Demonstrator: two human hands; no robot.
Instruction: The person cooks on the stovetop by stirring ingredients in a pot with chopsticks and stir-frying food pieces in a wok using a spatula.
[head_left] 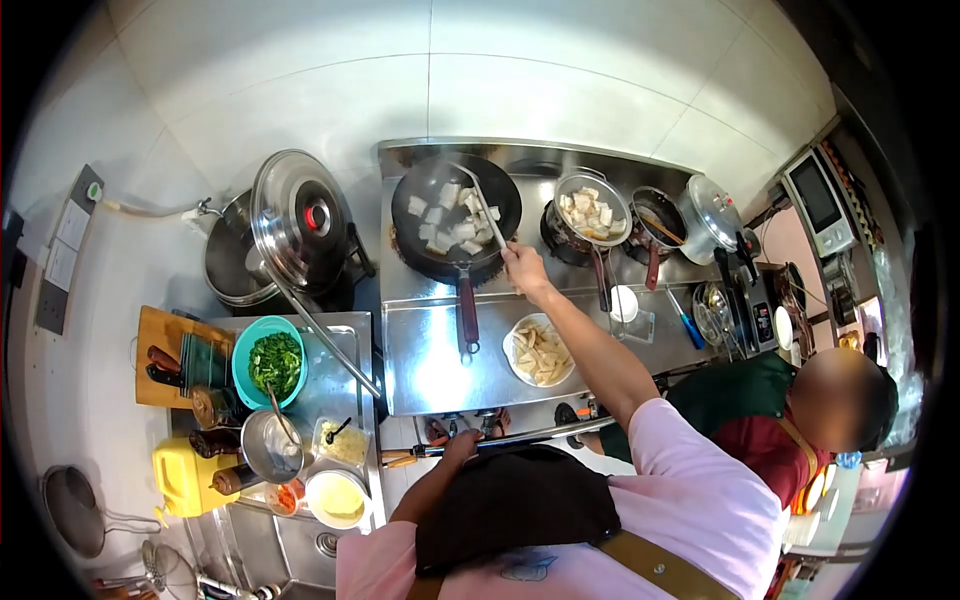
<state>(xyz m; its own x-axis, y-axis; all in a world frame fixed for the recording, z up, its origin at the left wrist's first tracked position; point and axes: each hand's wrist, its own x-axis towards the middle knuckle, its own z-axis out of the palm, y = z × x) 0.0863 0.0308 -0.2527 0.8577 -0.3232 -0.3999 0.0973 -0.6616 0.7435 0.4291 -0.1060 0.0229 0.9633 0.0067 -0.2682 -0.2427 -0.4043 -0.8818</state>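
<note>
nearest the body, the left hand (462, 448) is held low by the front rail (540, 436) of the counter; its fingers are poorly resolved, and whether anything is gripped cannot be told. to the left, a white bowl (337, 499) of pale yellow contents, a small container (285, 496) of orange-red pieces and a yellow jug (188, 478) are noted. slightly farther, a metal bowl (272, 447) is placed beside a clear container (341, 442) of finely cut pale food. beyond these, leafy greens (274, 362) are held in a teal bowl (244, 352).

at right, another person (745, 390) in green and dark red is seen close to the counter. a white dish (513, 350) of pale slices (542, 353) is set on the metal counter (420, 345), under the line of the right forearm.

farther out, the right hand (524, 270) is closed around the handle end of a slim metal utensil (490, 212), fingers wrapped and pressed together. the utensil is extended over the dark wok (408, 240), among white chunks (462, 231) spread across its base; the wok handle (468, 310) is pointed toward the body, untouched. to the right of the wok, a strainer (626, 226) of pale pieces (592, 212) is positioned over a pot (566, 248).
</note>
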